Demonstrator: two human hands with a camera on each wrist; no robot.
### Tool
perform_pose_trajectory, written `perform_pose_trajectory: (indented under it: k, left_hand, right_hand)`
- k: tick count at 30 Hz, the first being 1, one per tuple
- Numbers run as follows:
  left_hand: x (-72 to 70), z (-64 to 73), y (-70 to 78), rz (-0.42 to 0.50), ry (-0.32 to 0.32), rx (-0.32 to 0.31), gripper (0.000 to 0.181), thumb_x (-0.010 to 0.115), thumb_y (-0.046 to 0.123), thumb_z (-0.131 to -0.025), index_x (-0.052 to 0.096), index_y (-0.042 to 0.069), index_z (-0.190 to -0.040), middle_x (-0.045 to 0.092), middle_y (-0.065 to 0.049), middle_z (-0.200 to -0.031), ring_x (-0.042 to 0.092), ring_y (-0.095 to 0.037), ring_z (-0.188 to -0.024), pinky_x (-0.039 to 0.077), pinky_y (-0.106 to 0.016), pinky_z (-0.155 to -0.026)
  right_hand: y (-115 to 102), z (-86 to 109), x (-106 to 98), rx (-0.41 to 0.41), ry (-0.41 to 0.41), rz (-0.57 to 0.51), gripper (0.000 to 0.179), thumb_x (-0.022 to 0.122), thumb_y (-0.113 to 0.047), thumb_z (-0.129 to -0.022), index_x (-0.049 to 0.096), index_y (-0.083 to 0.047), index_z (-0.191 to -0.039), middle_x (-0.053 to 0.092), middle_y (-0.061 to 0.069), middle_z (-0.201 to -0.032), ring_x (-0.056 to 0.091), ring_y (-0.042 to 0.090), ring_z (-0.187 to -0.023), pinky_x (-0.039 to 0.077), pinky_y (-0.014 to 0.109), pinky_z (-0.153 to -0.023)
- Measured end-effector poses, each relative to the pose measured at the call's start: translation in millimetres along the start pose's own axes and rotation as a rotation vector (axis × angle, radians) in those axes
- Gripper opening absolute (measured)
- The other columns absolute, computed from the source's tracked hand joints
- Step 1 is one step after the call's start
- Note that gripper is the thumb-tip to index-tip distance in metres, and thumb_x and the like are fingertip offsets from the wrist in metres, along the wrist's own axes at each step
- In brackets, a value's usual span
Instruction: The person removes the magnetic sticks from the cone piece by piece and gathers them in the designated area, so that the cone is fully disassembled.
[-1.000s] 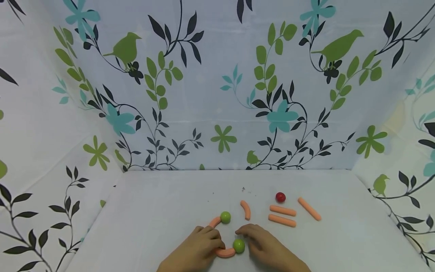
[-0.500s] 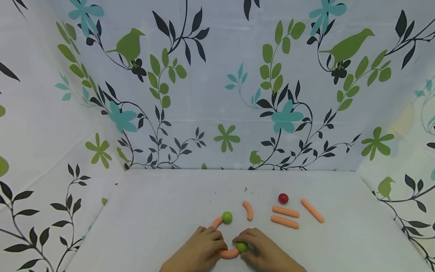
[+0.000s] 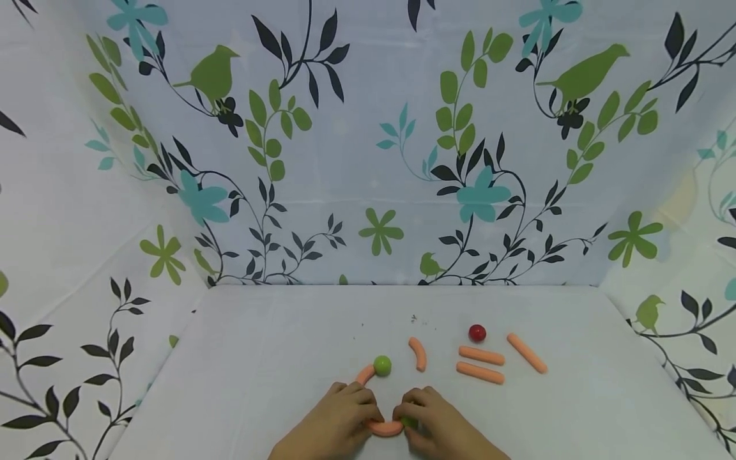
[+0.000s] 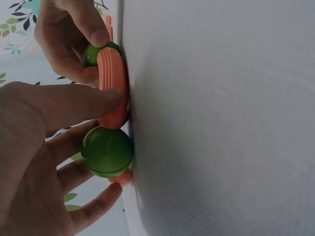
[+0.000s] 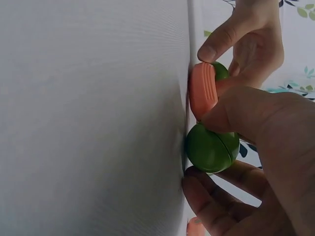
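Observation:
My left hand pinches a curved orange stick by its left end, low over the white table. In the left wrist view my thumb presses the ridged side of that stick, and a shiny green ball sits at its near end, within the fingers. My right hand grips a second green ball at the stick's right end, mostly covered by fingers in the head view. Its thumb lies across the joint of ball and stick. Another curved stick runs from my left hand up to a third green ball.
Beyond my hands lies a loose curved stick. To the right are straight orange sticks, one upper, one lower and one slanted, with a red ball behind. A patterned cloth hangs around the table.
My right hand has come in from beside the green ball and closed its fingers around it. The left hand keeps its hold on the curved stick; the loose pieces stay put.

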State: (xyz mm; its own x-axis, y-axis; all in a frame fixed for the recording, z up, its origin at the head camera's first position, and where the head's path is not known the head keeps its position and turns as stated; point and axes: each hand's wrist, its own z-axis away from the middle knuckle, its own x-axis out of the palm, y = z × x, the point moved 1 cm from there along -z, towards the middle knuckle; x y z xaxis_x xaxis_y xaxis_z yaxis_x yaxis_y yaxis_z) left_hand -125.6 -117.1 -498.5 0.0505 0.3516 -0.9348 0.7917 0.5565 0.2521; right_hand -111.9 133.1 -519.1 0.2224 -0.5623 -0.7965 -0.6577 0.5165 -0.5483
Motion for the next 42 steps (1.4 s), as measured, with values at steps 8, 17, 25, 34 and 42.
perform_pose_trajectory:
  k: [8, 17, 25, 34, 42]
  left_hand:
    - [-0.4, -0.3, 1.8, 0.026, -0.028, -0.007, 0.012, 0.079, 0.024, -0.091, 0.077, 0.034, -0.099, 0.066, 0.023, -0.095, 0.057, 0.002, -0.095, 0.044, -0.027, -0.081]
    - [-2.1, 1.5, 2.1, -0.006, -0.005, 0.017, 0.011, 0.078, 0.024, -0.092, 0.077, 0.032, -0.098, 0.069, 0.023, -0.096, 0.059, 0.001, -0.098, 0.045, -0.027, -0.081]
    - [-2.2, 1.8, 2.0, -0.004, -0.022, 0.009, 0.015, 0.079, 0.023, -0.090, 0.075, 0.033, -0.099, 0.068, 0.024, -0.095, 0.060, 0.000, -0.101, 0.048, -0.030, -0.084]
    - [-1.2, 1.2, 4.5, -0.014, -0.002, 0.007, 0.015, 0.076, 0.018, -0.091, 0.073, 0.030, -0.097, 0.067, 0.024, -0.092, 0.060, 0.001, -0.096, 0.047, -0.028, -0.083]
    - [-3.4, 2.5, 5.8, -0.047, 0.045, 0.032, 0.014, 0.077, 0.017, -0.091, 0.074, 0.030, -0.094, 0.069, 0.026, -0.091, 0.061, 0.000, -0.096, 0.047, -0.026, -0.081]
  right_hand:
    - [-4, 1.2, -3, 0.009, -0.041, -0.027, 0.028, 0.073, -0.010, -0.093, 0.073, -0.027, -0.116, 0.065, -0.013, -0.110, 0.049, -0.001, -0.095, 0.049, 0.019, -0.078]
    - [-3, 1.4, -3, -0.034, -0.015, 0.022, 0.034, 0.073, -0.003, -0.083, 0.075, -0.027, -0.108, 0.064, -0.012, -0.109, 0.048, 0.000, -0.093, 0.047, 0.017, -0.078]
    - [0, 2.6, -4, 0.028, -0.067, -0.014, 0.031, 0.072, -0.007, -0.091, 0.074, -0.030, -0.112, 0.064, -0.012, -0.113, 0.049, 0.000, -0.097, 0.049, 0.020, -0.080]
    - [1, 6.4, -7, 0.140, -0.058, -0.010, 0.030, 0.070, -0.011, -0.097, 0.072, -0.032, -0.117, 0.058, -0.012, -0.117, 0.049, 0.003, -0.102, 0.051, 0.023, -0.083]
    - [3, 3.8, -14, 0.254, -0.060, 0.050, 0.031, 0.071, -0.019, -0.098, 0.072, -0.033, -0.125, 0.057, -0.011, -0.119, 0.052, 0.004, -0.102, 0.054, 0.026, -0.087]
